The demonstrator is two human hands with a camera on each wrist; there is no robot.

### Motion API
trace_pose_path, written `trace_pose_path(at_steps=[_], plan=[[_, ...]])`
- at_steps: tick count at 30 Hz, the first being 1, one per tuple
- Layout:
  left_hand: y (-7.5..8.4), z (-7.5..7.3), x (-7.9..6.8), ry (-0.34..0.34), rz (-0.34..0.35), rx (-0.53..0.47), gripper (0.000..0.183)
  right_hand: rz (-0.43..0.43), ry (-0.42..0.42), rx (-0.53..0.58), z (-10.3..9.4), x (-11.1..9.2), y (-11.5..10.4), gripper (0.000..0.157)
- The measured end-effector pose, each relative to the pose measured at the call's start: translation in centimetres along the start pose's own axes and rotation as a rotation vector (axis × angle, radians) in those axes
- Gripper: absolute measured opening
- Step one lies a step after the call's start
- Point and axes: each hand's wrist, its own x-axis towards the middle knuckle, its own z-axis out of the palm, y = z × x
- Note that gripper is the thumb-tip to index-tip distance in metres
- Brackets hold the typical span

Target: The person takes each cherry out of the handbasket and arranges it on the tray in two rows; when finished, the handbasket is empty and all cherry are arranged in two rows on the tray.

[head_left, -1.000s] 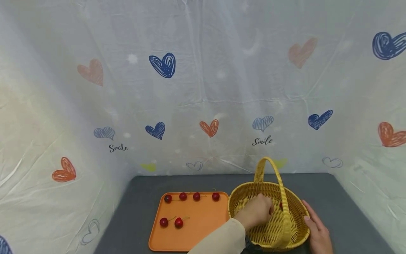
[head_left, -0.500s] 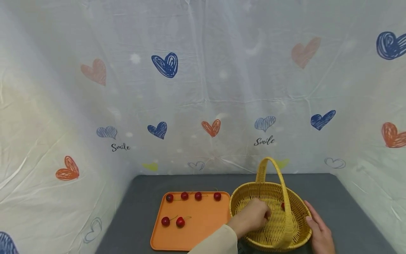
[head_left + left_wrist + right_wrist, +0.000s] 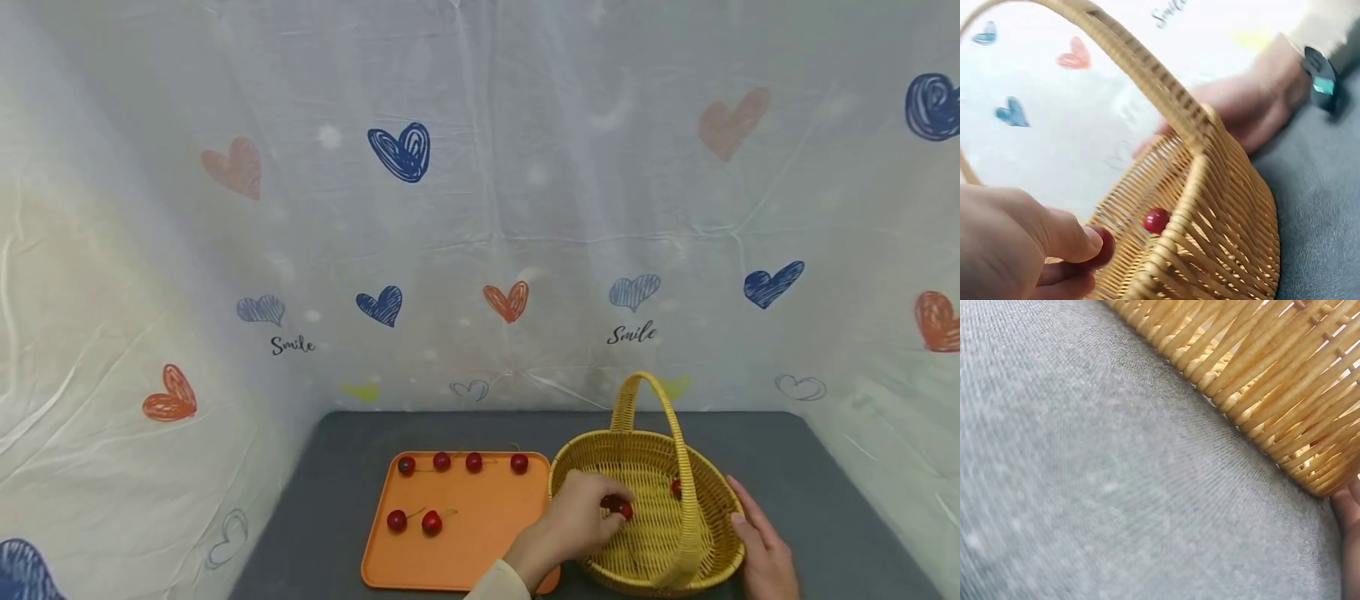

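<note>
Inside the yellow wicker basket [image 3: 645, 575], my left hand [image 3: 566, 521] pinches a dark red cherry [image 3: 626, 511] between thumb and fingers. The left wrist view shows this cherry [image 3: 1105, 245] close up, the thumb pressed against it. A second cherry [image 3: 677, 488] lies in the basket, partly behind the handle [image 3: 682, 467]; it also shows in the left wrist view. My right hand [image 3: 768, 550] holds the basket's right side, with thumb and fingers at the rim. In the right wrist view only a small part of that hand [image 3: 1349, 515] shows beside the woven wall.
An orange tray [image 3: 480, 558] stands left of the basket, right beside it. Several stemmed cherries lie on it, among them a bright red cherry [image 3: 432, 522] near the middle. A dark grey cloth [image 3: 300, 533] covers the table. A pale curtain [image 3: 562, 208] with hearts hangs behind.
My left hand has drawn back a little to the left and turned, so the cherry in its fingers now shows. My right hand stays at the basket's side. The view has shifted slightly.
</note>
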Motion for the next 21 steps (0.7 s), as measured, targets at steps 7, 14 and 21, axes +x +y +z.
trace_pose_path(at_steps=[7,14,21], plan=[[0.0,-1.2,-3.1,0.098,0.086,-0.080,0.028,0.019,-0.003,0.028,0.1,0.1,-0.1,0.069],[-0.8,-2.8,-6.3,0.106,0.065,-0.126,0.034,-0.018,-0.032,0.061,0.1,0.0,0.2,0.068],[-2.4,-4.8,-9.3,0.178,0.046,-0.103,0.035,0.081,-0.041,0.064,0.1,0.2,0.1,0.068]])
